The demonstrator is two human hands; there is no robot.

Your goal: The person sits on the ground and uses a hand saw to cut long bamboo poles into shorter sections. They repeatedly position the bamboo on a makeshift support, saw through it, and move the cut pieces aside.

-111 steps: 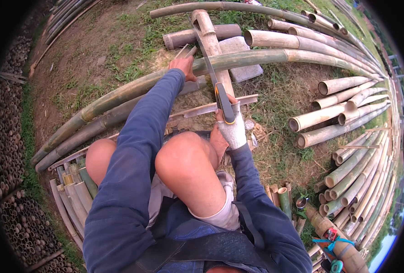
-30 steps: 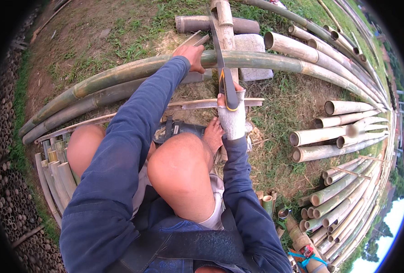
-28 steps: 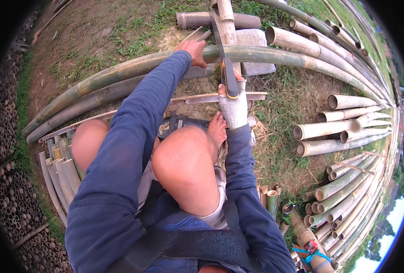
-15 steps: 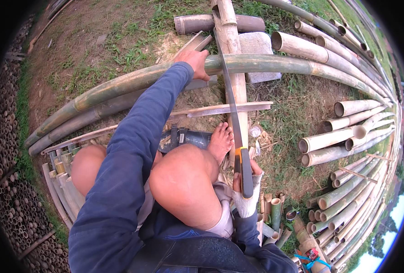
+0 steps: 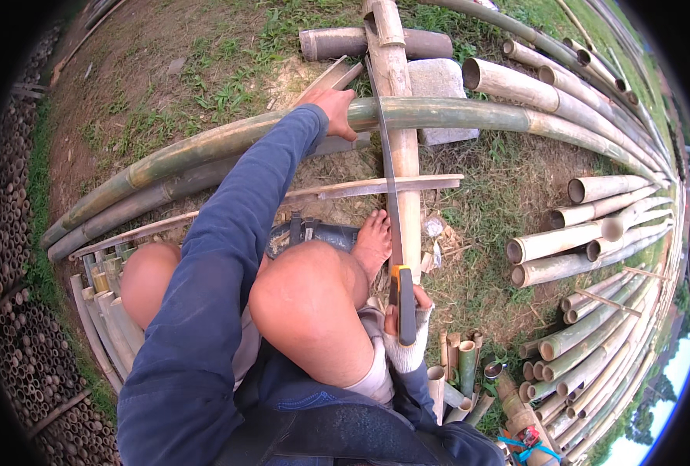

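A long green bamboo pole (image 5: 454, 113) runs across in front of me, resting on a pale bamboo log (image 5: 407, 202) that points away from me. My left hand (image 5: 332, 113) is wrapped over the green pole, just left of the blade. In a white knitted glove with bare fingertips, my right hand (image 5: 409, 334) grips the black and orange handle of a hand saw (image 5: 390, 179). The long blade lies across the green pole where it passes over the log. Whether the teeth have entered the bamboo cannot be made out.
A stone block (image 5: 442, 85) and a short dark bamboo piece (image 5: 337, 44) lie by the log's far end. A split bamboo strip (image 5: 415, 184) crosses nearer my bare foot (image 5: 372, 237). Many cut poles (image 5: 586, 334) are stacked at right, with bamboo bundles (image 5: 34, 349) at left.
My right hand has drawn the saw handle back toward me and slightly left, and the blade has slid with it. My left hand stays on the pole.
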